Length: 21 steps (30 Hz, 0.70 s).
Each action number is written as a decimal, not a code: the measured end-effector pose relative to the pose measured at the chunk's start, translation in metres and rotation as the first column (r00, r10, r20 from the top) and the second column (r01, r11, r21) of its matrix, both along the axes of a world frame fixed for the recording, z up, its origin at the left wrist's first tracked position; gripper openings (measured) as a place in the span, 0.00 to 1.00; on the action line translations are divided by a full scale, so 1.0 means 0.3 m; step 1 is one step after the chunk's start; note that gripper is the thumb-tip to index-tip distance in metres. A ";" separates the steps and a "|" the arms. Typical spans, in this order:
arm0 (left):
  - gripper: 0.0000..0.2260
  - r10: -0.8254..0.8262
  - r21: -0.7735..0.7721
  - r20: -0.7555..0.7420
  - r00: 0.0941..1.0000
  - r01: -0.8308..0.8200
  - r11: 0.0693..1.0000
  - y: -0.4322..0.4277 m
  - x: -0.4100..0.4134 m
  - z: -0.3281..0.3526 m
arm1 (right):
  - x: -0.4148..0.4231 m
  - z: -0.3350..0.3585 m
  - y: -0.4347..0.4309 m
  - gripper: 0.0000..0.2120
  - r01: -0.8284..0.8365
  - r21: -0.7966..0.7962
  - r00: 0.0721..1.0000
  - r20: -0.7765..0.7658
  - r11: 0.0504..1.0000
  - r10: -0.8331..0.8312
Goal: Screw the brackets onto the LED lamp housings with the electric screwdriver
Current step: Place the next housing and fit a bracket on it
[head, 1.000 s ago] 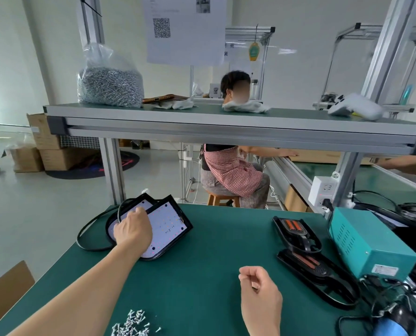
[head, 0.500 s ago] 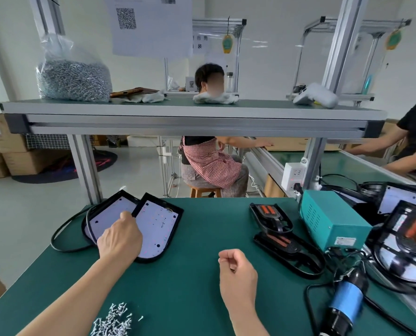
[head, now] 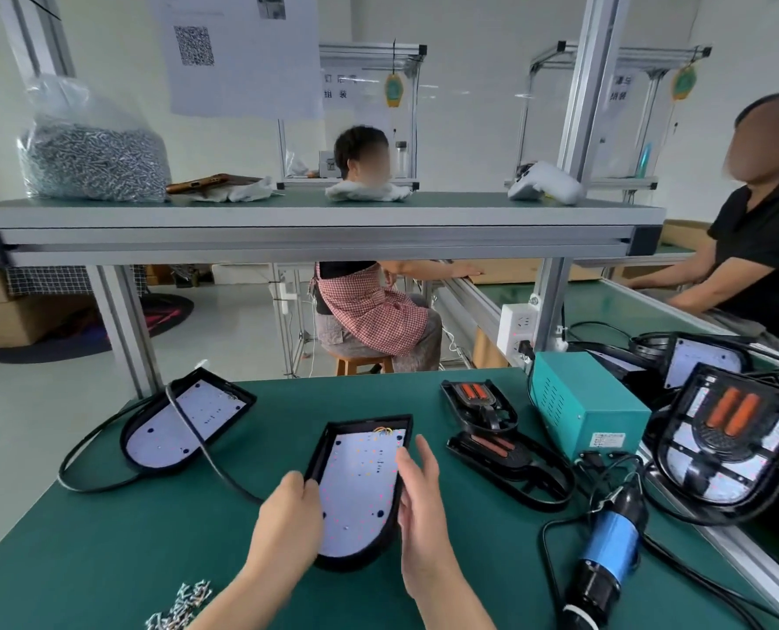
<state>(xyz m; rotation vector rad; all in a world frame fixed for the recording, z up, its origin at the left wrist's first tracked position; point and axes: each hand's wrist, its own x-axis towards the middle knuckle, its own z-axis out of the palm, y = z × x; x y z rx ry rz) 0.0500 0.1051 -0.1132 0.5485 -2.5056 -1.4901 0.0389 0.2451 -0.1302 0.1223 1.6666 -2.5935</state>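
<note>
Left grip (head: pixel 287 516) holds lamp housing (head: pixel 360 484) edge; right grip (head: pixel 417 488) spread alongside. No bracket on yet. Brackets (head: pixel 505 452) and screwdriver (head: pixel 610 552) lie right of my grip, untouched.

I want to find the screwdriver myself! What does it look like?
Look at the green table, near its right edge, in front of the teal box. The electric screwdriver lies there: a tube, bright blue in the middle, black at both ends. Nothing else nearby is blue and round.
</note>
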 end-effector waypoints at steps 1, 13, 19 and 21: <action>0.11 -0.011 0.043 0.019 1.000 0.010 0.999 0.013 0.012 -0.007 | -0.006 0.003 0.006 0.36 -0.014 -0.070 1.000 0.000 0.997 0.015; 0.12 -0.103 -0.047 0.134 0.986 0.110 0.993 0.036 0.079 0.015 | -0.017 0.017 0.054 0.27 -0.084 0.044 0.991 -0.100 0.996 0.088; 0.14 -0.102 -0.332 0.166 0.981 0.153 0.931 0.010 0.057 0.040 | -0.026 0.010 0.063 0.13 -0.036 -0.083 0.998 0.039 0.996 0.039; 0.11 0.132 -0.273 -0.030 0.991 -0.135 0.953 -0.026 0.029 0.044 | -0.029 0.008 0.070 0.10 -0.013 -0.061 0.998 0.056 0.998 0.017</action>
